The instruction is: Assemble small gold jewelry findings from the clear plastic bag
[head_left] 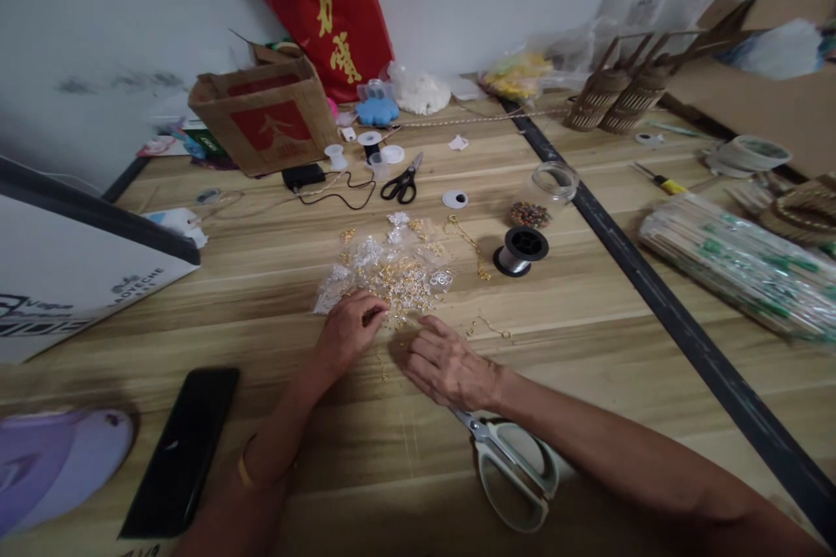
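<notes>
Head view shows my left hand (348, 332) at the near edge of a pile of small gold findings (392, 274) on the desk (588, 348), fingers pinched narrow on one tiny gold piece. My right hand (449, 363) lies flat just beside it, fingers spread, holding nothing. Pale scissors (515, 470) lie under my right wrist; a black phone (183, 448) sits left.

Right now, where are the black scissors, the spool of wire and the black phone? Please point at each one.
black scissors (403, 183): head view, on the pivot above the handles.
spool of wire (521, 250): head view, on the black top flange.
black phone (183, 448): head view, on the middle of the dark screen.
</notes>
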### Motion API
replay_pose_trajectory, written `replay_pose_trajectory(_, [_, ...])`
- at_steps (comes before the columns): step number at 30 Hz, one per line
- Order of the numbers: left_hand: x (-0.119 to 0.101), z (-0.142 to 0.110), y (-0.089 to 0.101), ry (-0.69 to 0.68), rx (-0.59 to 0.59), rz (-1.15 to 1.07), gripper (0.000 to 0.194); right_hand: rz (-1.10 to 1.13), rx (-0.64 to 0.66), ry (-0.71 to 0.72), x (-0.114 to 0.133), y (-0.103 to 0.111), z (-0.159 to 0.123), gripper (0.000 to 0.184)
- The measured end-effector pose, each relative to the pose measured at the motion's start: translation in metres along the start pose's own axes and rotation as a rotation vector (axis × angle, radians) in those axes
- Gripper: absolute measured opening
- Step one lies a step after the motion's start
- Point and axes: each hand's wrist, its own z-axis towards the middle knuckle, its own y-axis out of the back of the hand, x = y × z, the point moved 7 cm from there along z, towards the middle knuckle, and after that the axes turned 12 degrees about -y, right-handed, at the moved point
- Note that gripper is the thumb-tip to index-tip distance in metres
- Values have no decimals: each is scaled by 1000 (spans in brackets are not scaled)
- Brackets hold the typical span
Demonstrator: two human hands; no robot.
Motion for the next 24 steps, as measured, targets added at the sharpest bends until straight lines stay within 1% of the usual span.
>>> replay_pose_trajectory(4, [-6, 1, -1, 13, 15, 15, 9, -7, -5, -5, 0, 0, 0, 17])
replay_pose_trajectory(9, [-14, 2, -5, 4, 71, 101, 8, -6, 2, 2, 1, 1, 0, 17])
replay_pose_trajectory(14, [-13, 1, -9, 4, 112, 117, 10, 7, 8, 1, 0, 0, 0, 17])
replay_pose_trajectory(24, [-16, 4, -11, -56, 166, 150, 15, 9, 6, 6, 1, -1, 0, 18])
